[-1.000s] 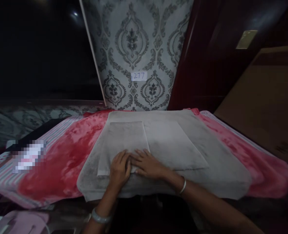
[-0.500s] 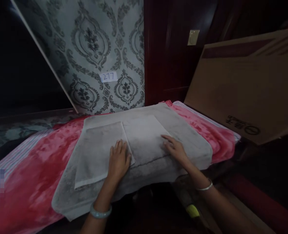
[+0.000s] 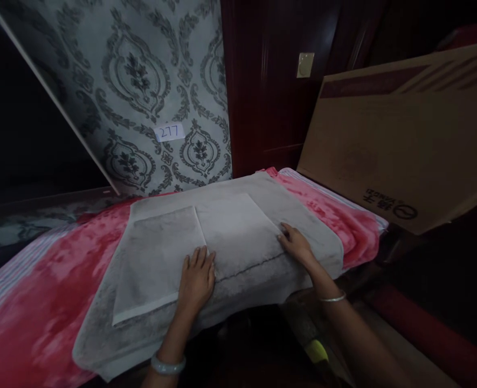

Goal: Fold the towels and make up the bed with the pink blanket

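Observation:
A thin whitish cloth (image 3: 230, 226) lies on a grey plush mat (image 3: 303, 215), its left part folded over into a grey-white panel (image 3: 157, 253). My left hand (image 3: 198, 275) rests palm down, fingers stretched, on the panel's right edge near the front. At the cloth's right edge is my right hand (image 3: 297, 245), its fingers bent, with a small gap between thumb and forefinger. Nothing shows between them. A dark seam-like line runs along the cloth's front edge between my hands.
Under the mat spreads a red and pink blanket (image 3: 56, 285). A large cardboard box (image 3: 392, 129) leans at the right. A dark screen (image 3: 32, 118) stands at the left. Behind is a patterned wall (image 3: 141, 64) with a paper label (image 3: 170, 132) reading 277.
My right hand has moved slightly right and onto the cloth's edge. My left hand stays on the folded panel's edge. The whole view has shifted a little.

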A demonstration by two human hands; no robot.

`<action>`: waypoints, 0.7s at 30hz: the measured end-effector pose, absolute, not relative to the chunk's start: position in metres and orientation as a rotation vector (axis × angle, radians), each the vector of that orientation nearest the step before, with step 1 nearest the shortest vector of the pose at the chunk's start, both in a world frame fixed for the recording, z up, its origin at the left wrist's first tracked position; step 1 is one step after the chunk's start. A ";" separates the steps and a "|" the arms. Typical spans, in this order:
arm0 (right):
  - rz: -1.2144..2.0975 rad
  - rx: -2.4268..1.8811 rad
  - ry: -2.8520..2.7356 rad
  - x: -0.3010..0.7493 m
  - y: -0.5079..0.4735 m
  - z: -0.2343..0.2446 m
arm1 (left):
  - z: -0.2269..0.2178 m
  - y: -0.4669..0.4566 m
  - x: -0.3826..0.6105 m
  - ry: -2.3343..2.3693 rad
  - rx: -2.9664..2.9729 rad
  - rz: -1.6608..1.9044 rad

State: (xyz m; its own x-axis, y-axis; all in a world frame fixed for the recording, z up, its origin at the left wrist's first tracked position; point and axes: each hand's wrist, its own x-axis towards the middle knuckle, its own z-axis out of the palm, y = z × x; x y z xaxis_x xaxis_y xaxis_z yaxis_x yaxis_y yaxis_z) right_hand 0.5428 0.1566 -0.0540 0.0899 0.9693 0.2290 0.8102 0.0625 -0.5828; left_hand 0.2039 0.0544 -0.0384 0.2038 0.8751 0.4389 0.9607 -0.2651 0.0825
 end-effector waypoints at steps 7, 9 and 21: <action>0.340 -1.684 -1.753 0.535 0.161 -0.064 | -0.038 0.052 0.205 -1.752 -2.264 -0.593; 0.406 -1.638 -1.706 0.536 0.166 -0.066 | -0.037 0.051 0.205 -1.755 -2.271 -0.594; 1.176 -1.132 -1.019 0.523 0.156 -0.051 | -0.043 0.051 0.204 -1.774 -2.254 -0.606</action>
State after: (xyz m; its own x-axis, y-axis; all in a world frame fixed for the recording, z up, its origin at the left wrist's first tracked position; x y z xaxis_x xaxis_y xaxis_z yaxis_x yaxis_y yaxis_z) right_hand 0.5227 0.1565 -0.0507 0.1198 0.9927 0.0132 -0.1543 0.0317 -0.9875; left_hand 0.2044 0.0508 -0.0434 0.1909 0.8772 0.4405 0.9634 -0.2534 0.0870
